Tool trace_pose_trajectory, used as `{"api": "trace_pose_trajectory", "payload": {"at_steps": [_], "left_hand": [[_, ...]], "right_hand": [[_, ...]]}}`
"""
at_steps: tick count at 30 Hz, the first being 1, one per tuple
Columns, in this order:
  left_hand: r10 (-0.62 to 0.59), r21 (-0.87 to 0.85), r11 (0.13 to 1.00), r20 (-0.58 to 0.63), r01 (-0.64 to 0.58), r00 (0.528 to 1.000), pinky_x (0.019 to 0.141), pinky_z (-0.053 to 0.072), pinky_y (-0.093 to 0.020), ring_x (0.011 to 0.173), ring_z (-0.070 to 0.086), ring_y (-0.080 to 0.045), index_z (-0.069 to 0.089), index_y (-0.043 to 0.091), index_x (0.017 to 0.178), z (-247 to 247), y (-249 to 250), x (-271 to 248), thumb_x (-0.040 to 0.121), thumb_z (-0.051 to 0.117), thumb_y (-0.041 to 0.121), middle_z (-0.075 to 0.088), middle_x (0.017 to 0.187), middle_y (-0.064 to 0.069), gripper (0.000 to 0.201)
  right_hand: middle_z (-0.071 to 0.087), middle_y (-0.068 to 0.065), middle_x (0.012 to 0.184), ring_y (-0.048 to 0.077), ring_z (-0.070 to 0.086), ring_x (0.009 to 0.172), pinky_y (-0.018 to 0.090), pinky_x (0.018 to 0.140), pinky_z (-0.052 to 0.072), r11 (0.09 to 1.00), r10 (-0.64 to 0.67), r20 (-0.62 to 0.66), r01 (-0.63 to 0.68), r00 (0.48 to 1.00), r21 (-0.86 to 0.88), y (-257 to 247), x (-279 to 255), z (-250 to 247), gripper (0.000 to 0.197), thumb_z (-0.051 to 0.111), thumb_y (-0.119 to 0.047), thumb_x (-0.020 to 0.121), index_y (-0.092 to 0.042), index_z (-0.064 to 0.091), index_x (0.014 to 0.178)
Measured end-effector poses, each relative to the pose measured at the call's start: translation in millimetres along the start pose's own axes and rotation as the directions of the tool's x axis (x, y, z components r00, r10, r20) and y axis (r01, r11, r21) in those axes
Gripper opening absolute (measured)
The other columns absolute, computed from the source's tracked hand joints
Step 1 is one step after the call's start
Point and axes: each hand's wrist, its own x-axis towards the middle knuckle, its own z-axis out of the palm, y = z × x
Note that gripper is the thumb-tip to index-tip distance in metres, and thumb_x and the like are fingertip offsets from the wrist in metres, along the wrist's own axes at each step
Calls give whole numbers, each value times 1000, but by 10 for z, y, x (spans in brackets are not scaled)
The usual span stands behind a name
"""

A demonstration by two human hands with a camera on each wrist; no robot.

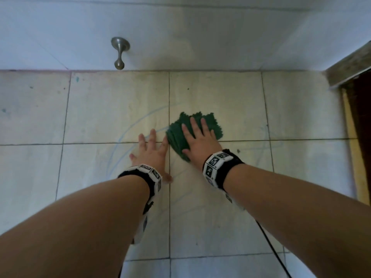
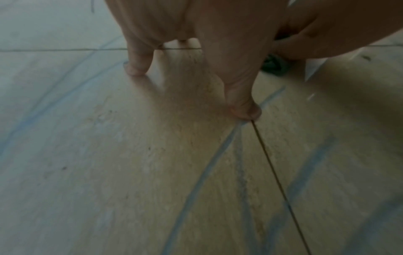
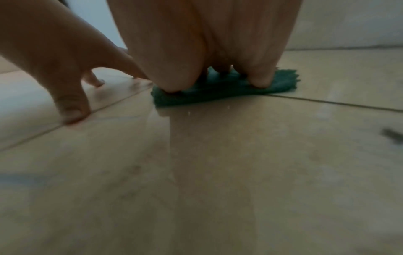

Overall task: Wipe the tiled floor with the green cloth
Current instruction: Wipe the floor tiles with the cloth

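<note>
Green cloth (image 1: 177,135), folded, flat on tiled floor (image 1: 112,109)

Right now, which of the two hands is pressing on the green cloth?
The right hand: it lies flat on the green cloth. The left hand rests on bare floor tile beside it.

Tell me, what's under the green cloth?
The green cloth lies flat on the tiled floor, across a grout line, with the right hand pressing on top. Whether any blue marks hide beneath it cannot be seen.
</note>
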Motion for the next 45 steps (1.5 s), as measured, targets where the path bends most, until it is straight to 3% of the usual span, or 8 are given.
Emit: {"api": "trace_pose_trajectory", "payload": {"at_steps": [11,19,22,27,32,39,42,45], "left_hand": [[0,-16,1000,-18,-1,1000,113,18,-68,147,-25,-33,-17,43,152,10,-10,-5,65,88,49,-34,158,2,136],[0,-4,1000,-39,-1,999,113,19,-68,148,-23,-34,-16,42,153,-5,5,-26,66,87,49,-32,159,0,136],[2,-7,1000,-55,-2,998,112,20,-69,148,-22,-33,-15,42,153,0,-6,-49,65,87,49,-30,159,2,136],[-6,-9,1000,-60,5,998,112,21,-68,148,-22,-31,-13,42,154,1,-4,-70,64,88,50,-29,160,3,136],[-7,7,1000,-83,7,996,111,23,-68,149,-21,-31,-12,42,153,11,3,-68,63,88,50,-28,160,3,135],[1,8,1000,-102,-1,995,111,24,-69,149,-21,-30,-11,42,154,14,12,-76,63,89,49,-26,161,3,135],[-7,5,1000,-103,7,995,110,24,-69,149,-20,-30,-12,42,154,16,-1,-75,64,88,48,-27,161,3,135],[-1,12,1000,-112,2,994,111,24,-69,149,-20,-30,-12,42,153,30,-7,-89,65,88,49,-28,161,4,134]], "right_hand": [[-12,15,165,44,-3,150,48,123,11,921,367,-26,-359,930,153,1713,-289,-163,86,51,-45,100,-19,-6,159],[-29,5,162,36,-24,148,59,120,5,997,-79,124,79,989,10,317,-906,652,92,52,-49,98,-26,-14,157],[-28,3,162,31,-23,149,56,120,5,986,-144,167,155,975,-57,394,-910,605,95,55,-52,96,-29,-13,157],[-16,13,165,39,-8,151,49,123,8,983,182,8,-182,983,19,1417,-706,232,96,55,-54,95,-21,-9,159],[-8,17,165,44,0,150,50,121,13,842,515,-32,-498,857,206,2046,-704,225,90,48,-54,98,-17,-6,159],[-23,12,163,42,-15,149,58,121,11,983,157,30,-159,987,88,1008,-1117,653,98,55,-52,95,-20,-12,158],[-39,3,153,37,-26,147,60,120,3,994,-105,155,101,982,37,295,-1355,975,96,54,-51,97,-25,-16,157],[-37,1,156,33,-28,147,56,120,1,991,-134,188,133,973,20,132,-1421,1102,94,53,-51,97,-28,-16,156]]}}
